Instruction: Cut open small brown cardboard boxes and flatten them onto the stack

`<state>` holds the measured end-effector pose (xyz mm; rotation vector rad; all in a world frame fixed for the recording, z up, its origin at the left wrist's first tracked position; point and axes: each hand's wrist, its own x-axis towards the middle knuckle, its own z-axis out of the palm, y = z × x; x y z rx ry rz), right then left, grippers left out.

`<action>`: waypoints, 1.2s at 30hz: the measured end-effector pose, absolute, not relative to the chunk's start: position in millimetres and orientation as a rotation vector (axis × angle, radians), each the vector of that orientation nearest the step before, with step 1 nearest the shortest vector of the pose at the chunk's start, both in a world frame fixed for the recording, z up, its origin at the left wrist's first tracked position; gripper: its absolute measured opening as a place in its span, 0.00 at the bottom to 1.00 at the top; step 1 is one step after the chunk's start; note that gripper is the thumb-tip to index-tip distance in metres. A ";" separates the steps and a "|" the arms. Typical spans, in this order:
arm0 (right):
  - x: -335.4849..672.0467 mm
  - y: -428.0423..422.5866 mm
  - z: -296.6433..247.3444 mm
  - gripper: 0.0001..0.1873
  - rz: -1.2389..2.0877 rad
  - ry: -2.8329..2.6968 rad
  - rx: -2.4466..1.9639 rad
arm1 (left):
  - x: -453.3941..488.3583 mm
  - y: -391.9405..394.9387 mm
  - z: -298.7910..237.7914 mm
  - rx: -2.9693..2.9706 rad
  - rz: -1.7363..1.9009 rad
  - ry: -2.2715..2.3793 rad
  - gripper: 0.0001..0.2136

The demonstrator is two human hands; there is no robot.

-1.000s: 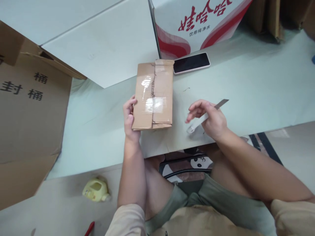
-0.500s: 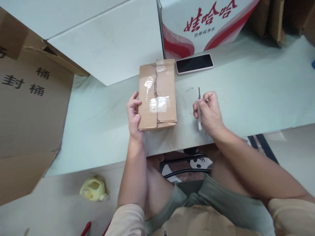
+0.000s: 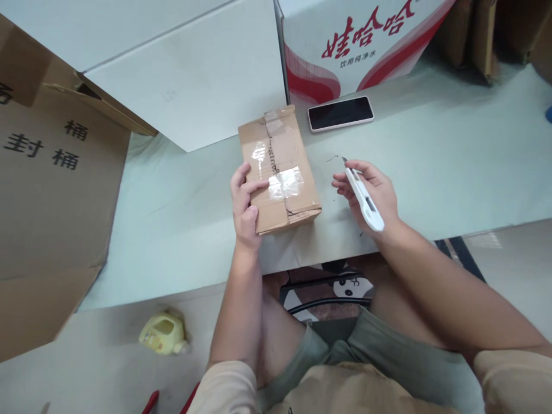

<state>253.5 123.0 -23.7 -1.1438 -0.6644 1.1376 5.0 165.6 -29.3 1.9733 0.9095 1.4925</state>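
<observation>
A small brown cardboard box lies on the pale green table, with clear tape along and across its top seam. My left hand grips its left side, thumb at the near left corner and a finger reaching over the top. To the right of the box, my right hand holds a white utility knife with its blade out, pointing away and to the left. The knife is apart from the box.
Behind the box stand a large white box and a white-and-red carton. A phone lies before the carton. A big cardboard box is at the left. On the floor lies a yellow jug.
The small box has turned, its near end swinging right, and my left hand has moved right with it. The utility knife has tilted in my right hand, showing its flat white side.
</observation>
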 end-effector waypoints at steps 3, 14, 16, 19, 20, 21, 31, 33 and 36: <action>253.5 126.5 -26.4 0.16 1.044 -0.632 -1.153 | 10.0 163.1 -31.6 1.979 1.508 0.940 0.21; 241.5 134.9 23.2 0.17 0.633 -0.836 -1.103 | 20.9 155.9 -32.8 2.050 1.485 1.027 0.24; 229.8 130.1 44.0 0.15 0.553 -0.972 -1.052 | 20.3 155.4 -32.5 2.068 1.471 1.042 0.24; 210.9 124.4 62.2 0.12 0.425 -1.181 -1.076 | 20.8 154.2 -32.1 2.060 1.479 1.052 0.25; 206.0 123.5 64.4 0.12 0.388 -1.251 -1.133 | 21.2 153.7 -31.9 2.053 1.485 1.047 0.25; 202.2 123.2 65.1 0.13 0.355 -1.312 -1.204 | 21.8 153.2 -31.7 2.048 1.489 1.043 0.25; 194.4 131.9 47.3 0.11 0.171 -1.547 -1.401 | 24.9 149.9 -32.8 2.092 1.428 1.092 0.28; 194.5 131.0 45.1 0.12 0.129 -1.557 -1.390 | 25.4 149.5 -33.1 2.097 1.416 1.100 0.29; 195.2 129.9 42.3 0.12 0.104 -1.546 -1.377 | 26.1 149.1 -33.2 2.101 1.411 1.099 0.29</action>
